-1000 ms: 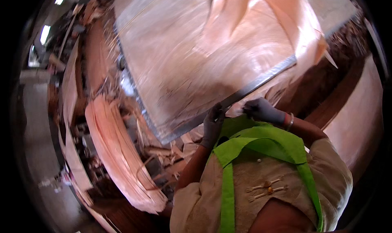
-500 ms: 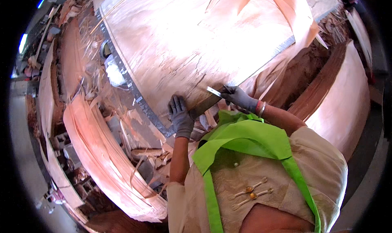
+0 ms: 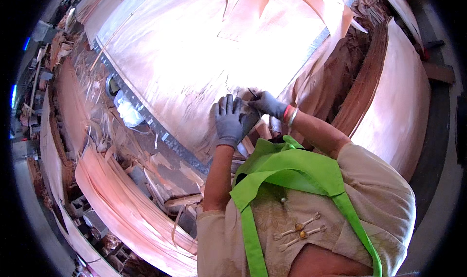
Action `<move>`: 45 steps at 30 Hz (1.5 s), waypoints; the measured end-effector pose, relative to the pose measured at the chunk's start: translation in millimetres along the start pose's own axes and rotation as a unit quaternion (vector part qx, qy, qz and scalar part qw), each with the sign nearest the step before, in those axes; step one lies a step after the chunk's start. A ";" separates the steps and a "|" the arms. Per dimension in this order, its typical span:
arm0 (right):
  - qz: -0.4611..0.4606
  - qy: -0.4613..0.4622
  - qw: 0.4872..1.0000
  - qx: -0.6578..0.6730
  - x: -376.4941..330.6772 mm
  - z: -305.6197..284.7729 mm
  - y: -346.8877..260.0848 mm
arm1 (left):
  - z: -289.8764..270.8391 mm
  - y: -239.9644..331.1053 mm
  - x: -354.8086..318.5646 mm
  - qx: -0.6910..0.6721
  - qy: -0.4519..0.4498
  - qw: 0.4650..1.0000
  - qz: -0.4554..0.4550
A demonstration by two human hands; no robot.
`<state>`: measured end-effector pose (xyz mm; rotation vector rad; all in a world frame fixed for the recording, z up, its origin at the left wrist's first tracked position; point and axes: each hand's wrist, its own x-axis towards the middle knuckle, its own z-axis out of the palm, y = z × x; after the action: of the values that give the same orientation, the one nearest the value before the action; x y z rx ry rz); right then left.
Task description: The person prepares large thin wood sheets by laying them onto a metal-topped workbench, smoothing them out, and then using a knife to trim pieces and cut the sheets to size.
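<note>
A large pale veneer sheet (image 3: 170, 68) lies in front of me, with dark cracks near its closer corner. My left hand (image 3: 231, 121), in a grey glove, lies flat there with its fingers stretched out. Just to its right, my right hand (image 3: 267, 105), also gloved, is closed round a thin knife (image 3: 252, 93). The knife's narrow blade looks dark now and points up and left over the sheet; the rest is hidden in the fingers. Beneath and between the hands, the sheet's near edge is mostly covered.
A dark straight strip with pale marks (image 3: 151, 115) runs along the sheet's left side. Bent veneer stacks stand at the left (image 3: 116, 204) and right (image 3: 394, 97). A white plastic bag (image 3: 127, 109) and veneer scraps lie left of the strip. Loose veneer strips (image 3: 253, 5) curl at the far side.
My left hand has moved right and up, close beside the right hand, and lies flatter. The right hand has turned the knife, so its bright blade face no longer shows. The whole view has shifted.
</note>
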<state>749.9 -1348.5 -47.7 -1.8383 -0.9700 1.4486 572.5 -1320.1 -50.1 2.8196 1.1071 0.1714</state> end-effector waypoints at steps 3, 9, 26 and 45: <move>0.070 -0.029 0.997 0.014 -38.1 3.6 18.7 | -6.5 8.1 3.2 0.022 -0.026 0.999 -0.014; -0.065 -0.037 0.990 0.122 17.8 -25.7 10.5 | -12.9 -19.8 17.1 -0.221 0.085 0.968 -0.080; 0.023 -0.097 0.995 -0.014 11.6 -12.3 -2.3 | -4.1 -42.8 72.0 -0.106 0.055 0.993 -0.003; -0.150 -0.203 0.966 0.051 -52.9 31.8 -116.2 | -82.8 -24.4 -23.6 -0.569 0.110 0.815 0.011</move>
<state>690.9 -1327.7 68.0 -1.2753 -1.2784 1.6758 527.1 -1313.7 26.7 1.7264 0.6212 0.8490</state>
